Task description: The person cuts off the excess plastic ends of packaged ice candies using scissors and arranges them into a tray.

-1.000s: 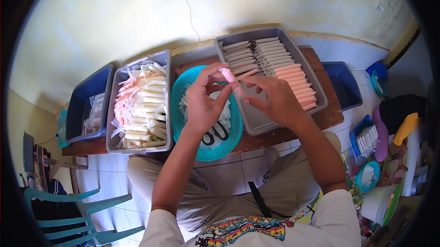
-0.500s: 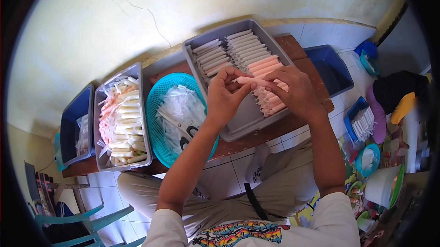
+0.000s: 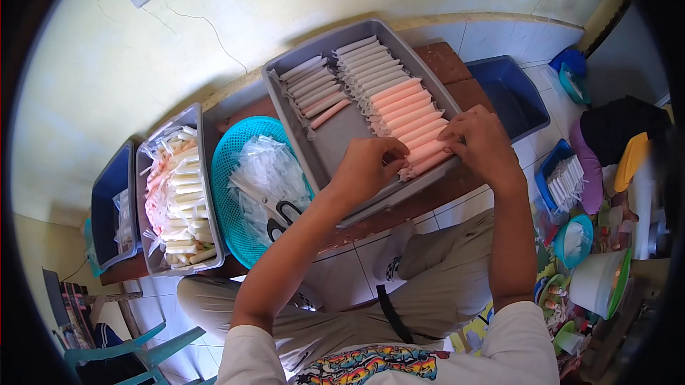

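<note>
A grey tray (image 3: pixel 335 144) holds filled plastic tubes that look like ice pops, in two rows. At the near end of the right-hand row, my left hand (image 3: pixel 371 167) pinches the left end of a pink ice pop (image 3: pixel 427 150). My right hand (image 3: pixel 484 144) has its fingers closed at the other end of the same ice pop. It lies level among the other pink ice pops (image 3: pixel 405 115). Farther back, the row continues with grey-looking ice pops (image 3: pixel 372 67). The shorter left row ends in one slanted pink ice pop (image 3: pixel 330 113).
Left of the tray, a turquoise basket (image 3: pixel 222 171) holds clear plastic wrappers (image 3: pixel 265 164) and scissors (image 3: pixel 275 210). Beyond it stands a grey bin (image 3: pixel 212 217) of yellow and pink ice pops. Blue tubs (image 3: pixel 517 99) sit at both sides. Another person (image 3: pixel 614 142) is at right.
My hands have lowered the pink ice pop from above the tray to the near end of the right-hand row. The view has shifted slightly.
</note>
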Motion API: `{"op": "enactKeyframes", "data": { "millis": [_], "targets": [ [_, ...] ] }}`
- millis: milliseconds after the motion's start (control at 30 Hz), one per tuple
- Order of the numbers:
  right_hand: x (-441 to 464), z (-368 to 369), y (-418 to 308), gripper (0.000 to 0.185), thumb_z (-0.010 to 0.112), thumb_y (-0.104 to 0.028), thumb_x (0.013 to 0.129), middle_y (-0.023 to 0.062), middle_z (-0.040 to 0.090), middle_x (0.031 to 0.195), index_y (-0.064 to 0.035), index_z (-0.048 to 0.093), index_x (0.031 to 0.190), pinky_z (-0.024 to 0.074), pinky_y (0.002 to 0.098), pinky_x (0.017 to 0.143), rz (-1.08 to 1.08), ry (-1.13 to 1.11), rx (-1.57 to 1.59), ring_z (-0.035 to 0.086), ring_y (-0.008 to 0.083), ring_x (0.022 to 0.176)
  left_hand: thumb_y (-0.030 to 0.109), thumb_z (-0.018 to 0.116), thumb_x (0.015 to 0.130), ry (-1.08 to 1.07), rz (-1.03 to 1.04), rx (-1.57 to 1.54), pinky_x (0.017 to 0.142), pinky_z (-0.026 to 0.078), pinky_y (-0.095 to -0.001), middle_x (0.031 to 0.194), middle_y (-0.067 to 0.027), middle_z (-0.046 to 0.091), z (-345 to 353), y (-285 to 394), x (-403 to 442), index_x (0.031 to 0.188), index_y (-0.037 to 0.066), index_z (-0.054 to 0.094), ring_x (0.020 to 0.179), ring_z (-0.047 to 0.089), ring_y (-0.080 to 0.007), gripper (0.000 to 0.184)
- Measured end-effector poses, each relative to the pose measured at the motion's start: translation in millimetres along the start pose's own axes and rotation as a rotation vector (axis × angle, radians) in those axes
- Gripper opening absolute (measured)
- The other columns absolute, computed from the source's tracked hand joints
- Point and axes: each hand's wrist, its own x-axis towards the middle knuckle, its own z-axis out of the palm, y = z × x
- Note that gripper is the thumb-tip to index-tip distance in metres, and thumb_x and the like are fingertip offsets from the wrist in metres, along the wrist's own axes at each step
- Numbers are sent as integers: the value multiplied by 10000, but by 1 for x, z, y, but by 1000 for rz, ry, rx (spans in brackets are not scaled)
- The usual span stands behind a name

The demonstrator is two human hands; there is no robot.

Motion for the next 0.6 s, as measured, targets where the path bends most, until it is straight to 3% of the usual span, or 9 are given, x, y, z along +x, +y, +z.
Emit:
{"op": "enactKeyframes", "data": {
  "millis": [433,600],
  "targets": [
    [6,9,-1,120,911,-137,750,40,790,909,-137,836,845,440,452,982,152,-107,-104,665,268,1046,51,817,900,-74,16,145,833,620,-374,966,-166,804,12,0,6,1051,-4,778,892,804,-285,165],
    [2,17,2,117,919,-158,738,31,782,930,-139,839,822,436,443,986,146,-29,-230,669,267,1052,73,813,902,-29,87,195,806,606,-408,978,-164,783,14,-3,7,1035,18,774,874,779,-327,149]
  ]
}}
